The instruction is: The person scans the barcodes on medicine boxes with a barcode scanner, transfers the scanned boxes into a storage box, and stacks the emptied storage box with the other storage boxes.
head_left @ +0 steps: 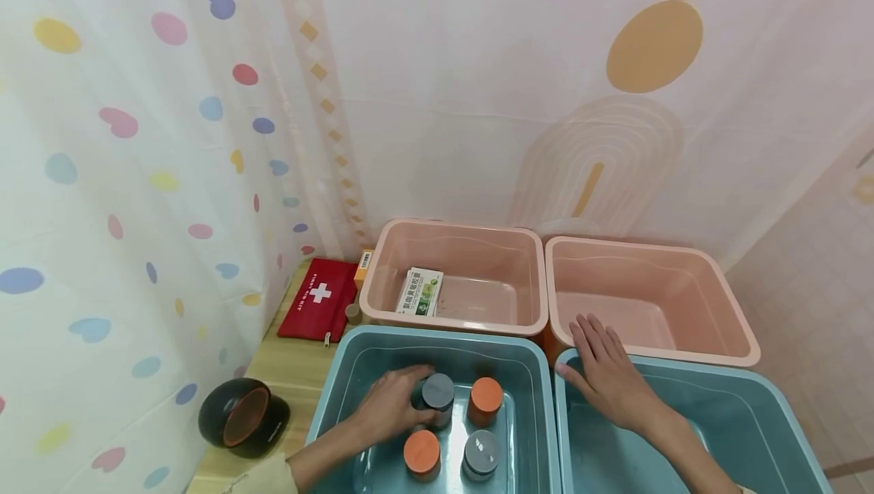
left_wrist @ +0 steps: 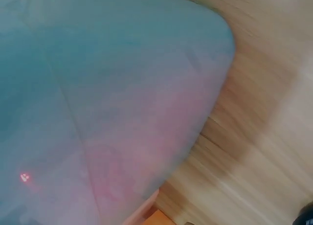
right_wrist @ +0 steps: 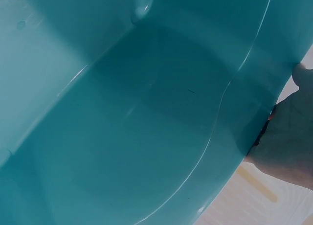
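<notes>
In the head view my left hand (head_left: 392,404) reaches into the left blue bin (head_left: 451,338), thumb and fingers around a grey-lidded jar (head_left: 438,391). Close by in the same bin stand an orange-lidded jar (head_left: 485,401), a second orange-lidded jar (head_left: 422,454) and another grey-lidded jar (head_left: 481,454). My right hand (head_left: 610,382) lies with straight fingers over the back left rim of the right blue bin (head_left: 737,374) and holds nothing. At the right edge of the right wrist view, that hand (right_wrist: 286,132) shows beside the bin's rim. The left wrist view does not show the left hand.
Behind are two pink bins: the left pink bin (head_left: 471,323) holds a medicine box (head_left: 419,291), and the right pink bin (head_left: 724,312) stands beside it. On the wooden table (head_left: 300,369) lie a red first-aid pouch (head_left: 316,300), an orange box (head_left: 363,268) and a black rounded object (head_left: 243,416).
</notes>
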Motion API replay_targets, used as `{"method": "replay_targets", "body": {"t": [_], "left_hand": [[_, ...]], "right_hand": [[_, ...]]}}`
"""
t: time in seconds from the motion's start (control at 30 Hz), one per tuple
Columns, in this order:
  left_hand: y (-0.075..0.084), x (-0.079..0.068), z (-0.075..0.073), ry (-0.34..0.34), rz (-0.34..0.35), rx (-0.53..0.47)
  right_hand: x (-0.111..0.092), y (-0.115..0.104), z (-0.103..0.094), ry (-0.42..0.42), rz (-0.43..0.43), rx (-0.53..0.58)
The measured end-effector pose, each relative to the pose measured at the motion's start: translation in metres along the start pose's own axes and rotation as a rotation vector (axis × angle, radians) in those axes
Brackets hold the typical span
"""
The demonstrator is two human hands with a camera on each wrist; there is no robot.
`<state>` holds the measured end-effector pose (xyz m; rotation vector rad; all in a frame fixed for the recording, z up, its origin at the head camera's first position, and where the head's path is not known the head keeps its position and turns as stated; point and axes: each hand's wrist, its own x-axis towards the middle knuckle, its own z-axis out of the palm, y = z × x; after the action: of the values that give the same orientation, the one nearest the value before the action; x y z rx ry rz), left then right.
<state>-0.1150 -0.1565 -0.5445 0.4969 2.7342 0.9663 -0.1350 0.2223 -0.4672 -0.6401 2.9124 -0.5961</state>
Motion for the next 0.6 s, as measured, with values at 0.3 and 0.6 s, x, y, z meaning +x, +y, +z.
{"method": "replay_targets", "body": {"t": [0.3, 0.6], "left_hand": [[0.040, -0.021, -0.037, 0.010, -0.042, -0.424], [0.056, -0.066, -0.085, 0.178, -0.203, -0.571]], "right_hand": [[-0.002, 0.001, 0.004, 0.012, -0.004, 0.034], [0.000, 0.003, 0.003, 0.034, -0.020, 0.012]]}}
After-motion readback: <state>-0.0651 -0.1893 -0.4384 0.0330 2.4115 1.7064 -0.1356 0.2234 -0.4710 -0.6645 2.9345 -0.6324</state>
